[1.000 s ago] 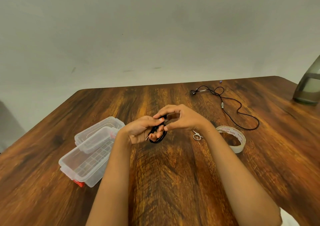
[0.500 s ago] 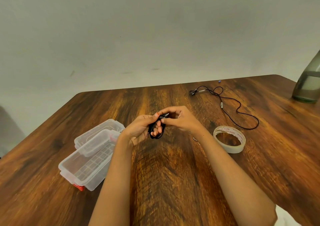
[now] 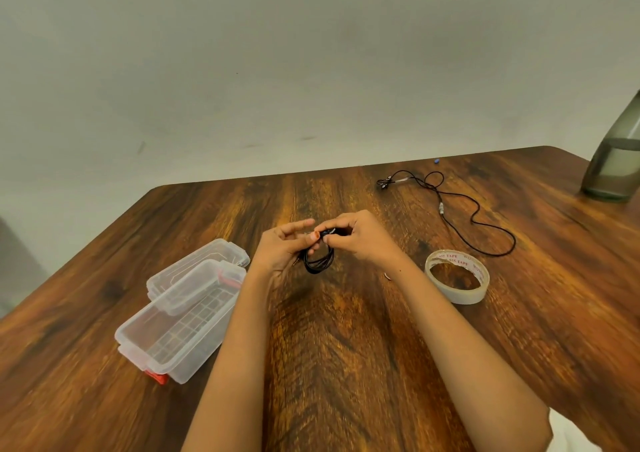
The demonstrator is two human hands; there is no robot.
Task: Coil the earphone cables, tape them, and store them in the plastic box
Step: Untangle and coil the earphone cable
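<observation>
Left hand [image 3: 282, 249] now half-splayed; black loop [image 3: 318, 262]

Two hands show, the left hand [image 3: 280, 247] and the right hand [image 3: 360, 240]; there are two earphone cables, one coiled earphone cable [image 3: 318, 261] and one loose earphone cable [image 3: 478, 216]; one tape roll [image 3: 457, 294]; one plastic box [image 3: 180, 334]; one lid [image 3: 197, 261]; one grey-green bottle [image 3: 616, 167]; one small blue bit [image 3: 437, 161]; one table [image 3: 346, 365].
</observation>
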